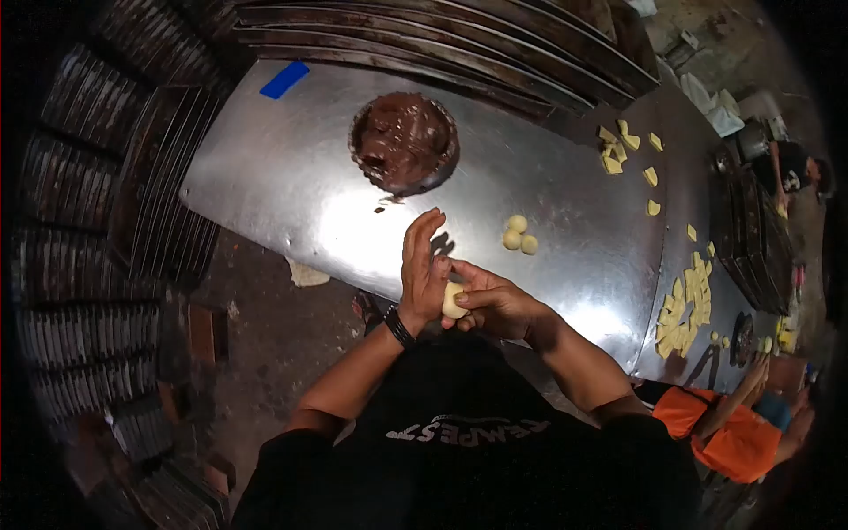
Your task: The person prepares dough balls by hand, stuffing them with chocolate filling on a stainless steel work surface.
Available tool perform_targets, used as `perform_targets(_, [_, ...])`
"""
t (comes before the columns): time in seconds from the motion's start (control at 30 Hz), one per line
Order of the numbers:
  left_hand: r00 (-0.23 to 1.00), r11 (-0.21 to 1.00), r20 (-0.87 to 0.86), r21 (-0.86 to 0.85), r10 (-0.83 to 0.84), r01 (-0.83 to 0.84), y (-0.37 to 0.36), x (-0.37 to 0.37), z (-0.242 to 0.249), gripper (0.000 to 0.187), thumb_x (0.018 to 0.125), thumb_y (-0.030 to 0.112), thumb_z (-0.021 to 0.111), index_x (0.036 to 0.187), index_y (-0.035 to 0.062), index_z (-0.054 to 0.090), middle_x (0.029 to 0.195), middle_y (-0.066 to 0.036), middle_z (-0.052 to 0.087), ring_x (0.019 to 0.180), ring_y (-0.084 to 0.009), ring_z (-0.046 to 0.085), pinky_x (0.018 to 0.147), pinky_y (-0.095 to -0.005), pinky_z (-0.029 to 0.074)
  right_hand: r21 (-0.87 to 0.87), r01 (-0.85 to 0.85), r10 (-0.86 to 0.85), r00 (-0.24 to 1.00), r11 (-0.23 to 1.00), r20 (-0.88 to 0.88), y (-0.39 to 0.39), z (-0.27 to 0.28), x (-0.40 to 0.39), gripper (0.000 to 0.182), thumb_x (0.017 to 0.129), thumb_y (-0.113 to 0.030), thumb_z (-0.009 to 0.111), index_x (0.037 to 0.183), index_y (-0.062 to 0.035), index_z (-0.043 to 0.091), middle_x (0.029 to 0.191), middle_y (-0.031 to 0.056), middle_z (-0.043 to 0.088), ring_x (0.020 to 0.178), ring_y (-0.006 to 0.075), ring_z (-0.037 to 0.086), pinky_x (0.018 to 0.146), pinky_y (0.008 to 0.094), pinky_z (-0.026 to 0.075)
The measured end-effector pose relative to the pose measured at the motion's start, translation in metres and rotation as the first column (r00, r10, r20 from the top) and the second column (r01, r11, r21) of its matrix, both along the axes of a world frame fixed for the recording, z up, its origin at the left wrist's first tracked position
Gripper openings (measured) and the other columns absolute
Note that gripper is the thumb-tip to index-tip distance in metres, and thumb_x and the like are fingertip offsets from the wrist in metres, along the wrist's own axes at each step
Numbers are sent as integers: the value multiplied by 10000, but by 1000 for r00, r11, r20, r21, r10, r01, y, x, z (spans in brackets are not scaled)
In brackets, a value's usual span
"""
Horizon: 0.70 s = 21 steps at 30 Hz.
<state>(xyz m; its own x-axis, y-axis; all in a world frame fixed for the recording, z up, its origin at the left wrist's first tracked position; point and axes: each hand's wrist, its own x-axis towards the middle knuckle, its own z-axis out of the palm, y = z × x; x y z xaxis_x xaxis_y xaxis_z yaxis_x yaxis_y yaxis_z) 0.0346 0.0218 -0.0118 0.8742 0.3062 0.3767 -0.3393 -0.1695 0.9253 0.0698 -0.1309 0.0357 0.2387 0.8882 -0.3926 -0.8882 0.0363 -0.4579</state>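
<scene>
A pale yellow dough ball sits between my two hands, close to my body at the table's near edge. My right hand is closed round it, with the fingers curled and the thumb pressed on its surface. My left hand is open, its fingers stretched upward and its palm edge against the ball. Beyond my hands stands a round bowl filled with glossy brown chocolate-like paste. Right of my hands, three smooth dough balls lie grouped on the metal table.
Stacked dark trays line the table's far edge, and more racked trays stand at left. Flat yellow dough pieces cover part of the right side. A person in an orange shirt works there. A blue strip lies far left.
</scene>
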Motion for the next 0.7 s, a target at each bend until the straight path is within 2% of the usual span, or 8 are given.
perform_targets(0.07, [999,995,-21,-99,-26,23,27,2,-8,474,954,321,393,1272,-25,452,1265,-194,458,1184,-298,443,994,-390,358,-26,74,-74,997,997,16,24,-20,-5,458,900,-58,541,1337,-36,407,1063,128,611,844,214,664,718,297,559])
perform_targets(0.1, [994,973,-106,-229,-13,-12,42,2,-23,423,977,288,381,1243,-29,469,1240,-165,482,1124,-250,483,959,-369,387,-126,161,-111,937,979,330,42,-20,-3,411,893,-54,540,1294,-31,455,1055,126,620,835,211,661,712,298,550])
perform_targets(0.2, [960,910,-273,-411,-66,-55,106,-3,-36,302,983,211,439,1161,-21,514,1089,-86,565,909,-130,551,805,-281,453,-229,594,109,231,771,967,104,-8,20,317,846,-31,572,1163,-21,576,989,132,650,811,235,643,712,319,513])
perform_targets(0.23, [960,903,-273,-423,-54,-70,131,-6,-40,255,971,184,479,1112,-17,549,1006,-67,595,878,-124,563,782,-262,460,-130,749,314,-108,650,943,121,2,30,306,812,-16,603,1118,-23,603,937,140,661,806,264,633,723,336,494])
perform_targets(0.33, [944,918,-321,-390,-71,-64,192,-26,-49,207,948,166,540,1039,-15,582,939,-57,616,849,-121,576,774,-260,471,159,766,398,-486,623,778,151,-16,54,375,716,45,611,1080,-44,617,915,167,654,835,315,617,760,371,487])
perform_targets(0.53, [903,872,-391,-487,-177,-40,239,-48,-38,164,937,169,567,975,13,598,893,-68,628,764,-116,589,706,-265,517,-120,884,641,-228,451,733,180,-41,50,394,674,69,602,1053,-36,619,888,167,657,851,305,618,771,366,492])
perform_targets(0.63, [878,831,-419,-554,-232,-45,243,-45,-27,162,937,169,566,982,17,599,886,-70,628,753,-120,591,671,-258,511,-227,809,272,87,541,958,182,-33,51,301,733,35,595,1029,-13,618,889,145,669,842,254,628,743,336,494])
perform_targets(0.7, [873,858,-422,-514,-246,-6,247,-39,-26,198,950,205,537,1000,21,589,907,-89,630,773,-153,609,680,-275,519,-218,713,-329,543,666,773,181,-43,44,279,833,-15,572,1110,-44,567,1011,109,650,897,192,617,729,296,487])
